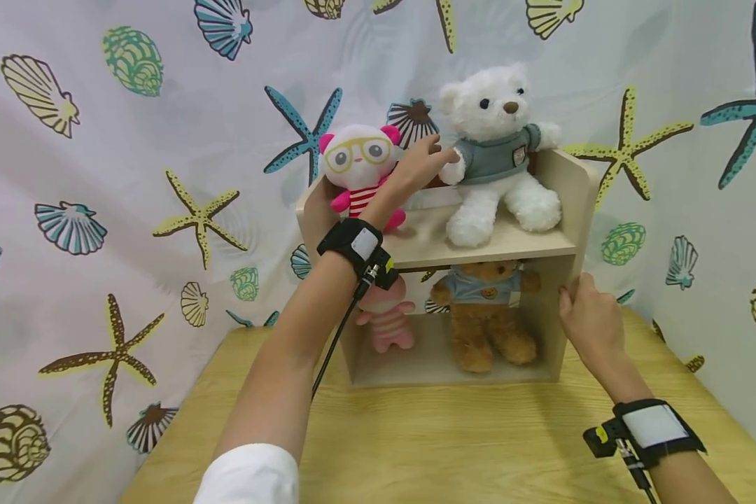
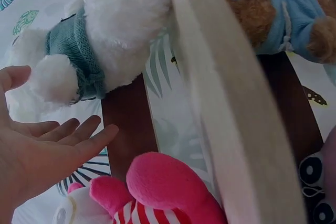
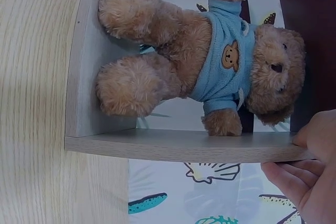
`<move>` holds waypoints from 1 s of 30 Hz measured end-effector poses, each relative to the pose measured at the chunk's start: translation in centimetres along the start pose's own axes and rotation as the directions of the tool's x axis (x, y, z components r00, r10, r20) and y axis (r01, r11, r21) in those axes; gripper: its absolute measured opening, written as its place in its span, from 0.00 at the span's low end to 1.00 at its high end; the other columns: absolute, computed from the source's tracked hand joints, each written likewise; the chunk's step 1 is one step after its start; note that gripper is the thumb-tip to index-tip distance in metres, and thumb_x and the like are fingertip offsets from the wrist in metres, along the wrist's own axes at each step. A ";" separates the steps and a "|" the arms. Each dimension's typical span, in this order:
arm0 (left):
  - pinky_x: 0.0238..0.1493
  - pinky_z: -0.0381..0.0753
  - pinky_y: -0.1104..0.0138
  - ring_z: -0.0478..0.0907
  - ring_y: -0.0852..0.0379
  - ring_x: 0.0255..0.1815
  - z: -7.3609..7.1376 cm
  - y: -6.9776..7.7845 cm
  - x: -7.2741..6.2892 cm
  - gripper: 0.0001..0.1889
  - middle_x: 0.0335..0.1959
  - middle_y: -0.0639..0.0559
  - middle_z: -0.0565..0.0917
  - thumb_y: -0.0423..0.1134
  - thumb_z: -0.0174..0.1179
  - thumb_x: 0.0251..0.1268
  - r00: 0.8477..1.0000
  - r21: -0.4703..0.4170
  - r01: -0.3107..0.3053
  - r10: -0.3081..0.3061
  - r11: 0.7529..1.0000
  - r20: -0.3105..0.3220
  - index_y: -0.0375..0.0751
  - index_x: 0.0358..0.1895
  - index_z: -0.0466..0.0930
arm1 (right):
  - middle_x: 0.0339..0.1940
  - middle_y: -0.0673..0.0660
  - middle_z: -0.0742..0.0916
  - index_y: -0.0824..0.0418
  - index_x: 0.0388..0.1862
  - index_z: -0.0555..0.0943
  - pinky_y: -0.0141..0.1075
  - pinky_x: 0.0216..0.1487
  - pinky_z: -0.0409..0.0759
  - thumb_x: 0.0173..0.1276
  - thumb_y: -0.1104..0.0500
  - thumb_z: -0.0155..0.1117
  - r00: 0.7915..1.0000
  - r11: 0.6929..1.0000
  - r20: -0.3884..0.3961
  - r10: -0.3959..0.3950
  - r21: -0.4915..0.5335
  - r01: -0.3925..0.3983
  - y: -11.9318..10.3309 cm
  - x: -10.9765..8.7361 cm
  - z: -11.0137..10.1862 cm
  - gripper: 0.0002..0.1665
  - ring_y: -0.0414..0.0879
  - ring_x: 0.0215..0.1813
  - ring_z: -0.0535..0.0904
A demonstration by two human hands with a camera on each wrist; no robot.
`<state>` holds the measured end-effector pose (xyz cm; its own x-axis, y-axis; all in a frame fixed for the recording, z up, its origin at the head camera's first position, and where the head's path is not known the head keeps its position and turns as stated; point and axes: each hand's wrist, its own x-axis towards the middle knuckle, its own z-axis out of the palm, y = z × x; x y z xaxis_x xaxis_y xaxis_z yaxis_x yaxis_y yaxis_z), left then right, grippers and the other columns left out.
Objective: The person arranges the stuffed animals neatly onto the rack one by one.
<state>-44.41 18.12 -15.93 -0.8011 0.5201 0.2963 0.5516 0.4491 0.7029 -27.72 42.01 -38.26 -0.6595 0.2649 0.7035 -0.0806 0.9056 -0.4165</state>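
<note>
My left hand (image 1: 421, 164) reaches over the top shelf beside the arm of a white teddy bear (image 1: 494, 154) in a grey-green sweater. In the left wrist view its fingers are spread around the side of the bear's paw without closing on it. A panda plush (image 1: 359, 161) with pink ears and a red striped top sits left of the bear, partly behind my left forearm. My right hand (image 1: 592, 318) grips the right side panel of the wooden shelf (image 1: 510, 248), thumb inside and fingers outside, as the right wrist view (image 3: 315, 171) shows.
In the lower compartment a brown teddy bear (image 1: 488, 325) in a blue hoodie stands at right and a pink striped plush (image 1: 388, 325) at left. The shelf stands on a wooden table (image 1: 428, 434) against a patterned curtain (image 1: 164, 140). Cables hang from both wrist cameras.
</note>
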 end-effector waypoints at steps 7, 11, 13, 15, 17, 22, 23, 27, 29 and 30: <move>0.48 0.75 0.65 0.72 0.57 0.61 -0.5 -1.2 -1.6 0.40 0.75 0.49 0.66 0.51 0.55 0.70 1.000 -0.034 -0.007 0.007 0.999 0.003 0.46 0.81 0.50 | 0.18 0.81 0.76 0.80 0.35 0.69 0.63 0.17 0.70 0.70 0.65 0.60 1.000 1.000 0.013 -0.003 0.004 0.003 0.0 0.1 0.2 0.16 0.80 0.22 0.75; 0.60 0.70 0.68 0.65 0.61 0.70 -0.9 -1.8 -2.3 0.39 0.74 0.50 0.66 0.53 0.55 0.71 1.000 -0.003 -0.022 0.022 1.000 0.013 0.47 0.80 0.52 | 0.19 0.82 0.76 0.81 0.36 0.68 0.63 0.17 0.71 0.71 0.65 0.59 0.999 1.000 0.032 0.003 0.008 -0.004 -0.1 -0.2 0.3 0.17 0.80 0.22 0.75; 0.64 0.66 0.68 0.62 0.61 0.72 -1.0 -2.0 -2.7 0.39 0.74 0.51 0.66 0.54 0.55 0.71 1.000 0.015 -0.024 0.024 1.000 0.006 0.47 0.80 0.53 | 0.20 0.83 0.76 0.82 0.37 0.68 0.63 0.18 0.71 0.71 0.64 0.59 0.999 1.000 0.040 0.007 0.007 -0.008 -0.2 -0.2 0.4 0.18 0.80 0.23 0.76; 0.65 0.65 0.67 0.62 0.60 0.72 -1.1 -2.2 -3.2 0.38 0.74 0.51 0.67 0.54 0.56 0.71 1.000 0.026 -0.024 0.025 0.999 -0.004 0.48 0.80 0.54 | 0.20 0.83 0.76 0.83 0.37 0.68 0.63 0.18 0.71 0.71 0.64 0.59 0.999 1.000 0.041 0.010 0.005 -0.011 -0.3 -0.3 0.4 0.18 0.80 0.23 0.75; 0.65 0.66 0.67 0.62 0.59 0.72 -1.3 -2.3 -3.7 0.38 0.74 0.51 0.67 0.54 0.56 0.71 0.999 0.049 -0.033 0.034 0.998 -0.013 0.48 0.80 0.55 | 0.20 0.84 0.76 0.82 0.36 0.69 0.64 0.18 0.70 0.71 0.65 0.59 0.999 1.000 0.032 0.011 0.004 -0.011 -0.4 -0.2 0.4 0.18 0.81 0.23 0.75; 0.65 0.66 0.66 0.62 0.58 0.72 -2.0 -2.5 -5.1 0.37 0.73 0.51 0.68 0.54 0.56 0.71 0.998 0.093 -0.059 0.061 0.994 -0.011 0.50 0.79 0.56 | 0.19 0.84 0.75 0.82 0.35 0.69 0.65 0.18 0.69 0.70 0.64 0.59 1.000 1.000 0.025 0.016 -0.008 -0.015 -0.5 0.0 0.4 0.18 0.82 0.23 0.74; 0.65 0.66 0.66 0.63 0.58 0.72 -2.1 -2.5 -5.4 0.37 0.73 0.51 0.68 0.54 0.57 0.70 0.998 0.097 -0.059 0.061 0.994 -0.011 0.51 0.79 0.56 | 0.19 0.84 0.75 0.82 0.36 0.69 0.65 0.18 0.69 0.70 0.64 0.59 0.999 1.000 0.030 0.019 -0.011 -0.018 -0.5 0.1 0.4 0.18 0.82 0.23 0.74; 0.65 0.65 0.66 0.63 0.60 0.71 -2.6 -2.6 -6.7 0.37 0.73 0.53 0.69 0.55 0.57 0.70 0.999 0.083 -0.047 0.048 0.995 -0.004 0.52 0.79 0.57 | 0.20 0.84 0.76 0.83 0.37 0.69 0.64 0.18 0.69 0.71 0.64 0.59 0.998 1.000 0.051 0.023 -0.020 -0.022 -0.6 0.2 0.3 0.19 0.82 0.24 0.74; 0.65 0.66 0.67 0.65 0.60 0.70 -2.8 -2.7 -7.3 0.37 0.72 0.53 0.69 0.54 0.57 0.71 0.999 0.079 -0.051 0.051 0.996 0.004 0.52 0.79 0.57 | 0.21 0.85 0.76 0.83 0.38 0.69 0.64 0.18 0.70 0.71 0.64 0.59 0.998 0.999 0.056 0.030 -0.020 -0.029 -0.7 0.3 0.3 0.19 0.82 0.25 0.75; 0.64 0.66 0.67 0.65 0.61 0.70 -2.9 -2.8 -7.5 0.36 0.72 0.53 0.69 0.54 0.58 0.71 0.999 0.071 -0.052 0.051 0.996 0.011 0.52 0.79 0.57 | 0.21 0.85 0.76 0.84 0.38 0.69 0.64 0.18 0.70 0.71 0.64 0.59 0.998 0.999 0.057 0.031 -0.021 -0.030 -0.7 0.3 0.3 0.19 0.82 0.25 0.75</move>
<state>-40.57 10.86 -18.24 -0.7691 0.5505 0.3248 0.6075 0.4716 0.6392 -28.07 41.33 -37.95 -0.7035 0.2738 0.6558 -0.0448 0.9039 -0.4254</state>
